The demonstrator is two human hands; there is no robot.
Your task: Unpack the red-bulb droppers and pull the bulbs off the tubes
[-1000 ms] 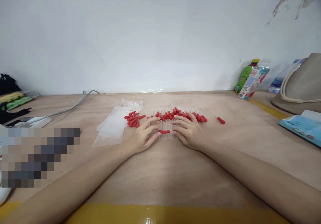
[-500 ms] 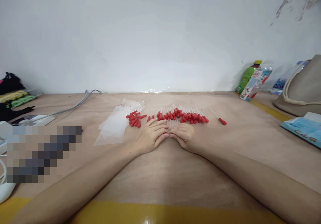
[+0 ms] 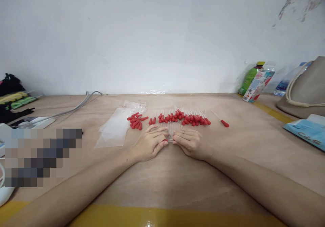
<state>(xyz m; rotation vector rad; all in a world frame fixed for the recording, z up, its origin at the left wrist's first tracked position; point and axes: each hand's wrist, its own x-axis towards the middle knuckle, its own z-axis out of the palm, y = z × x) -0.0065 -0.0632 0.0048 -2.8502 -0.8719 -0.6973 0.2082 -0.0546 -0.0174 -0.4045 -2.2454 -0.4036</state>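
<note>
My left hand is closed, with a red rubber dropper bulb at its thumb and fingertips. Facing it, my right hand pinches a clear glass tube, whose short visible stretch lies crosswise between the hands. The rest of that tube is hidden by my right fingers. Just beyond the fingertips, several loose glass tubes lie side by side. Behind them is a row of droppers with red bulbs, glass stems pointing away. Loose red bulbs are heaped left of the row.
Clear zip bags lie left of the bulbs. A single dropper rests to the right. Bottles, a grey bag and a blue packet stand or lie at far right. A grey cable runs along the left.
Both hands have drawn slightly nearer to me, uncovering more of the loose tubes. A red bulb now shows at my left fingertips, against the tube.
</note>
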